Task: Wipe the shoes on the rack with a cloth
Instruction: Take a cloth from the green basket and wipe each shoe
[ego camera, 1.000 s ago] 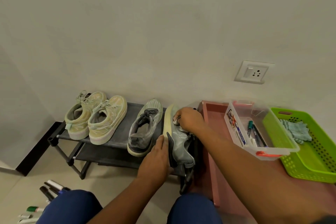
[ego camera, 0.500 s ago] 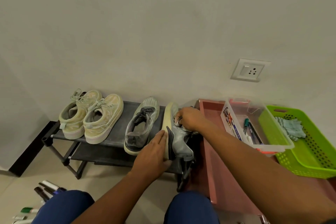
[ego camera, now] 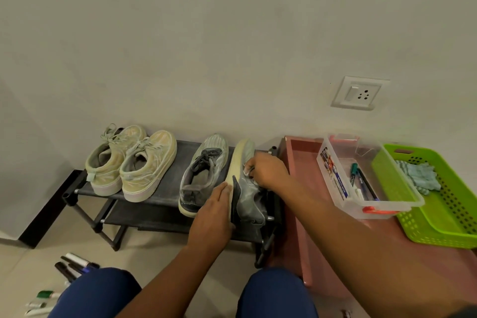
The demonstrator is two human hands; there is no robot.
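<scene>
A low black shoe rack [ego camera: 165, 183] stands against the wall. On its top shelf sit two pale green sneakers [ego camera: 129, 162] at the left and a grey laced shoe [ego camera: 204, 173] upright near the middle. A second grey shoe [ego camera: 247, 193] is tipped on its side at the right end, its pale sole facing left. My left hand [ego camera: 214, 214] presses flat against that sole near the heel. My right hand [ego camera: 265, 170] is closed on a small white cloth [ego camera: 247, 170], mostly hidden under the fingers, pressed on the shoe's upper.
A pink tray [ego camera: 299, 152] lies right of the rack, carrying a clear plastic box [ego camera: 333, 175] with markers and a green basket [ego camera: 444, 224] with a folded blue-green cloth. Several markers [ego camera: 74, 263] lie on the floor at lower left. A wall socket [ego camera: 360, 92] is above.
My right hand with the cloth has stayed near the middle of the tipped shoe's upper, shifting only slightly. My left hand keeps its place on the sole. The camera has drifted a little.
</scene>
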